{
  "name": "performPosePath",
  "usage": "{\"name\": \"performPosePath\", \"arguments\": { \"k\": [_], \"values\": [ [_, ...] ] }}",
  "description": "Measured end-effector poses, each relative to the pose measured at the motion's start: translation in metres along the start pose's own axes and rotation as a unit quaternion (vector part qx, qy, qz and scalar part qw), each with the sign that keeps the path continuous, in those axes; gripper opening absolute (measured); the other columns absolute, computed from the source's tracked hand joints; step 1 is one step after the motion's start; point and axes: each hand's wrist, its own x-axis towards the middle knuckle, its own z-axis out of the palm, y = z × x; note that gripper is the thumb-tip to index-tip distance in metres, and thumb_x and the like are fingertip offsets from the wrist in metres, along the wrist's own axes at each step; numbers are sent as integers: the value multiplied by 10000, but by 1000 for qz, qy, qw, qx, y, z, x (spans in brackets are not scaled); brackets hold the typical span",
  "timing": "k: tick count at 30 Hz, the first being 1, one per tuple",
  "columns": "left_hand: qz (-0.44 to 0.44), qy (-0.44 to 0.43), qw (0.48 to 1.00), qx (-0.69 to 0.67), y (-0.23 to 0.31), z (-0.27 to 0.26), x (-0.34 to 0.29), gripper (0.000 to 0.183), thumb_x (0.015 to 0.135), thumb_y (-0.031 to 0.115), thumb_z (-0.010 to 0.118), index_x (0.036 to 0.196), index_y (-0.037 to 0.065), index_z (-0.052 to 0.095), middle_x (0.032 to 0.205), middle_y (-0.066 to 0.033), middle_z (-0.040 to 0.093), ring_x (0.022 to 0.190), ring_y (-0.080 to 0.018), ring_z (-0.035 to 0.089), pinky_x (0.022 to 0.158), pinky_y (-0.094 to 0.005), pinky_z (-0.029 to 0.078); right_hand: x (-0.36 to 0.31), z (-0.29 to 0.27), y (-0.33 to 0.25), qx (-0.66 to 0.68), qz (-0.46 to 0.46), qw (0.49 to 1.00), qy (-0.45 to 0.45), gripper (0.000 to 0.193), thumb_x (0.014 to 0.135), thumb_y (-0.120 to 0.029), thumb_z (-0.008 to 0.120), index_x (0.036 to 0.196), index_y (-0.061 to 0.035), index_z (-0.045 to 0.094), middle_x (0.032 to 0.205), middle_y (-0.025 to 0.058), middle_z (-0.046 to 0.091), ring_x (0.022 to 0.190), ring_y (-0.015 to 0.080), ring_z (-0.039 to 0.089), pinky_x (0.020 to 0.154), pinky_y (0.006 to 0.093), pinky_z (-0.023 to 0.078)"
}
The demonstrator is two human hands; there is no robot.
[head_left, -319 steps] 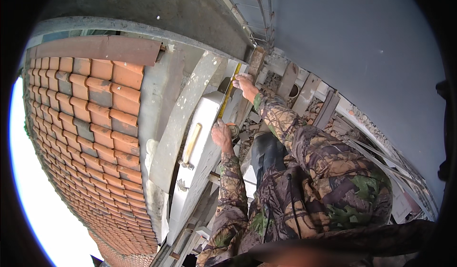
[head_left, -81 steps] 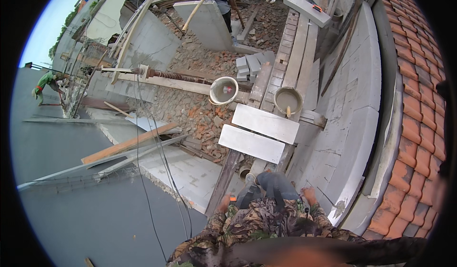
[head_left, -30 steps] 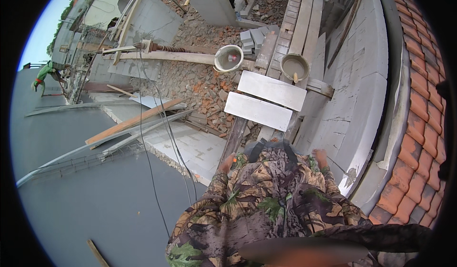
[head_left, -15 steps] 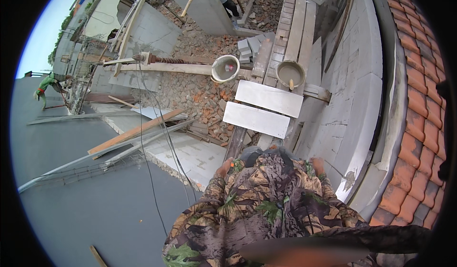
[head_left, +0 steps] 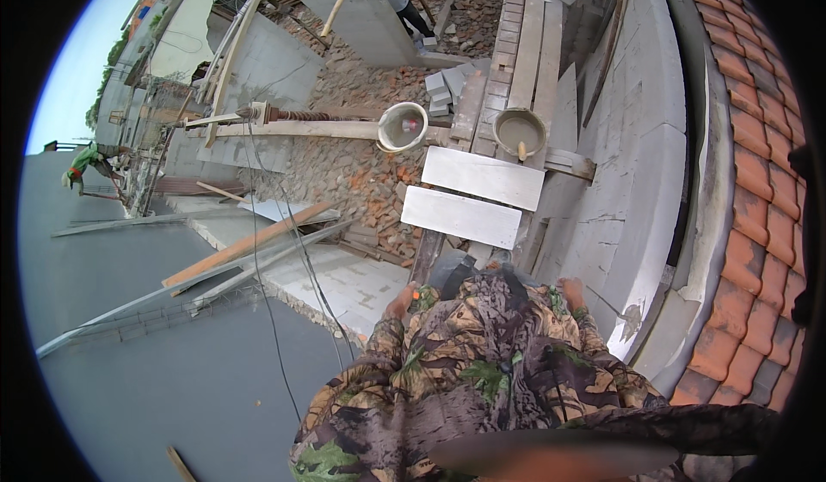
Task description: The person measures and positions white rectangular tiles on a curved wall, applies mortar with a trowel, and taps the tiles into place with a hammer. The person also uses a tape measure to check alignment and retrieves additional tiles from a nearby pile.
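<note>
My left hand (head_left: 402,300) hangs beside my left thigh, near the dark edge of a plank. On the other side, my right hand (head_left: 570,292) hangs next to the pale block wall. Both are small in view and their fingers are too hidden to read; no held thing shows. Ahead of my feet, two white rectangular blocks, a nearer one (head_left: 461,216) and a farther one (head_left: 482,178), lie across the planks, a narrow gap between them. Beyond them stand a mortar bucket (head_left: 520,135) with a handle sticking out and a pale bucket (head_left: 403,128) holding a small pinkish thing.
Light block wall (head_left: 632,198) and orange roof tiles (head_left: 761,250) run along my right. Brick rubble (head_left: 361,172) lies below left, beside loose boards (head_left: 249,245) and hanging cables (head_left: 301,241). One person (head_left: 90,162) bends at far left; another (head_left: 400,5) stands by a grey panel.
My view has shifted slightly, so the planks and buckets sit a little farther left. The far person by the panel shows more. My hands still hang at my sides; the blocks have not moved.
</note>
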Motion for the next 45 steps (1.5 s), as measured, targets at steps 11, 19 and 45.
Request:
{"name": "performPosePath", "arguments": {
  "k": [11,19,45],
  "values": [
    [21,12,999,45,13,28,8,595,1034,494,416,1431,63,516,1476,-245,478,1371,-389,444,1119,-476,357,32,-22,21,-67,-27,997,-11,206,933,-160,574,1020,-2,674,873,109,708,699,222,675,550,345,516],
    [36,16,994,98,45,23,20,552,1034,473,418,1396,77,553,1437,-255,515,1335,-403,483,1096,-486,386,69,-43,32,-626,-456,632,-17,262,949,-188,540,973,-22,741,864,121,741,719,248,687,594,360,504],
    [70,55,924,371,423,-127,283,424,1030,388,427,1244,123,680,1245,-288,653,1161,-462,625,981,-537,494,190,42,-646,-306,-252,918,21,301,975,-219,642,981,77,699,853,121,711,683,177,668,606,308,533]
  ]
}}
